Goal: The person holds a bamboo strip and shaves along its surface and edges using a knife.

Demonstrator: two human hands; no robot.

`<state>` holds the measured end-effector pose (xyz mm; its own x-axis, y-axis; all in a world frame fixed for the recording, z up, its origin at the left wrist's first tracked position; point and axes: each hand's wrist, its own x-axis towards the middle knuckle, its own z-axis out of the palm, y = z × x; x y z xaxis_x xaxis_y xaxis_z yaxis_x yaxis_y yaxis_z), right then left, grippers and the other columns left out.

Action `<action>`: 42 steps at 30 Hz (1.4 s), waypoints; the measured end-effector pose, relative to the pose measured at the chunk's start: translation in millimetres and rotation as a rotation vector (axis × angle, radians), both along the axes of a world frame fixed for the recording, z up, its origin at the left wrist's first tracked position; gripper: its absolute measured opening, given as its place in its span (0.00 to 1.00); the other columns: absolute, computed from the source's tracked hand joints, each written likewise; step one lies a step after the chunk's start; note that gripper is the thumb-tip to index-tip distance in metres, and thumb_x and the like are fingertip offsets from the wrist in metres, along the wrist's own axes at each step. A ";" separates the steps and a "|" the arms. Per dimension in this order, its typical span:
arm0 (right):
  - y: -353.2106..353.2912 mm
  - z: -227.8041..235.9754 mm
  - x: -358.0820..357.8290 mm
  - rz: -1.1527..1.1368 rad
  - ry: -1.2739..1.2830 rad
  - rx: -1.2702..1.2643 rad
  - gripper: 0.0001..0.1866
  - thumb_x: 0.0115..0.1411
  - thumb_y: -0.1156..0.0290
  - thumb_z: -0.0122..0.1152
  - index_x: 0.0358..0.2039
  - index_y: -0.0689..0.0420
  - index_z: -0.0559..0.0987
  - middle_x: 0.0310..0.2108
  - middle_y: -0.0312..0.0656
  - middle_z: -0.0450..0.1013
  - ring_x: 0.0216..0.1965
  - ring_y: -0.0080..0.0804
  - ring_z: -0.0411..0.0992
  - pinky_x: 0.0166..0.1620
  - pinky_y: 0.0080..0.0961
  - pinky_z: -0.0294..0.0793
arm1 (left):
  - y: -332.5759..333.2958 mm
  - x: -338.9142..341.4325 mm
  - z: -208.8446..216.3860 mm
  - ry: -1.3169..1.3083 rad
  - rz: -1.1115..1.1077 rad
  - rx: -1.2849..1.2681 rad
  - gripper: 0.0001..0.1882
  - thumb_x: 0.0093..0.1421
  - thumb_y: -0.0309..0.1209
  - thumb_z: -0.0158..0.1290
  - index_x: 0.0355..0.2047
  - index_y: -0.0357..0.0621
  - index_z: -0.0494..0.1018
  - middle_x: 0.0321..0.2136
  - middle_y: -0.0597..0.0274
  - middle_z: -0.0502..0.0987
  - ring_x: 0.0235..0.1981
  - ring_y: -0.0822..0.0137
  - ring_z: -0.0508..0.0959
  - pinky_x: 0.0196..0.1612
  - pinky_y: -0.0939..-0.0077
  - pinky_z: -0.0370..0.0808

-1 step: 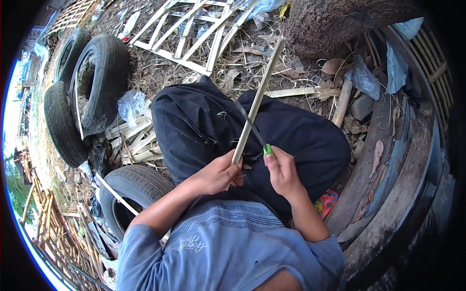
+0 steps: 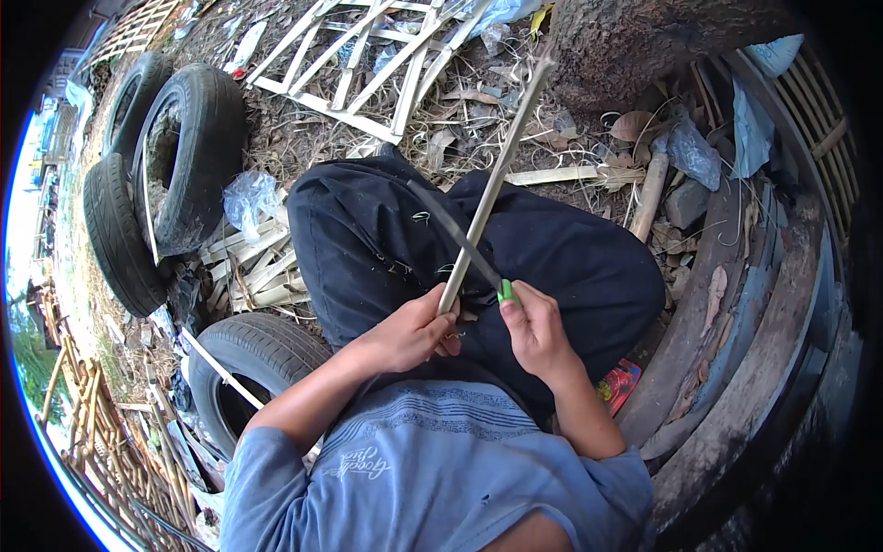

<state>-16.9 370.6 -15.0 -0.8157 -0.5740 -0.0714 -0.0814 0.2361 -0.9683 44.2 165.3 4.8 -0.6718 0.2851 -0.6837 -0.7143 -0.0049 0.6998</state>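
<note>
Daylit dirt yard: old tyres (image 2: 184, 156), white lattice frame (image 2: 368, 64), dry leaf litter (image 2: 460, 129).

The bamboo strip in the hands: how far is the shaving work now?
Done: many pale shavings lie on the ground. In hand: the left hand holds the bamboo strip; the right hand lays a green-handled knife against it near the lower end. Left: I cannot tell how much of the strip is unshaved.

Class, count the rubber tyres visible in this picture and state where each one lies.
4: two tyres upper left, one below them, one beside the left forearm. Others may be hidden.
</note>
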 end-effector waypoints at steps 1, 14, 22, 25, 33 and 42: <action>0.1 6.4 1.0 0.002 -0.002 -0.002 0.21 0.66 0.55 0.50 0.26 0.61 0.68 0.21 0.47 0.65 0.23 0.47 0.68 0.28 0.35 0.67 | -2.5 -0.3 11.8 0.047 -0.063 -0.076 0.09 0.70 0.31 0.38 0.41 0.39 0.64 0.27 0.63 0.70 0.28 0.68 0.78 0.32 0.73 0.76; -1.5 15.2 36.5 -0.141 -0.104 0.051 0.14 0.57 0.66 0.67 0.29 0.60 0.71 0.22 0.37 0.71 0.17 0.23 0.65 0.23 0.22 0.66 | -26.5 7.2 18.1 -0.088 -0.387 0.265 0.06 0.70 0.31 0.39 0.40 0.43 0.62 0.27 0.69 0.64 0.26 0.77 0.70 0.39 0.75 0.75; 2.0 0.9 37.6 -0.597 -0.350 -0.448 0.18 0.57 0.84 0.58 0.25 0.52 0.58 0.36 0.55 0.75 0.19 0.22 0.68 0.23 0.18 0.72 | -23.0 -56.1 -7.4 -0.025 -0.708 0.526 0.29 0.65 0.46 0.50 0.56 0.32 0.63 0.35 0.56 0.77 0.39 0.70 0.77 0.44 0.74 0.73; 4.9 -0.4 30.4 -0.738 -0.268 -0.526 0.19 0.57 0.83 0.60 0.22 0.53 0.58 0.35 0.54 0.76 0.22 0.23 0.73 0.25 0.18 0.74 | -41.7 -65.1 -40.4 -0.057 -0.361 0.742 0.53 0.52 0.67 0.51 0.60 0.28 0.58 0.48 0.43 0.74 0.52 0.57 0.75 0.59 0.66 0.66; 16.6 -7.1 7.5 -0.937 -0.157 -0.560 0.17 0.60 0.80 0.59 0.25 0.52 0.58 0.36 0.50 0.74 0.26 0.24 0.71 0.30 0.22 0.76 | 9.4 -29.1 -54.0 0.129 -0.037 0.826 0.46 0.44 0.38 0.70 0.59 0.28 0.61 0.53 0.40 0.69 0.57 0.50 0.70 0.62 0.54 0.62; 18.3 -15.2 -0.7 -0.954 -0.054 -0.580 0.17 0.60 0.81 0.58 0.26 0.52 0.59 0.37 0.50 0.74 0.36 0.29 0.75 0.35 0.23 0.81 | 19.9 -37.9 -32.5 0.253 0.129 0.310 0.09 0.60 0.26 0.58 0.37 0.31 0.79 0.27 0.57 0.81 0.28 0.72 0.80 0.38 0.77 0.77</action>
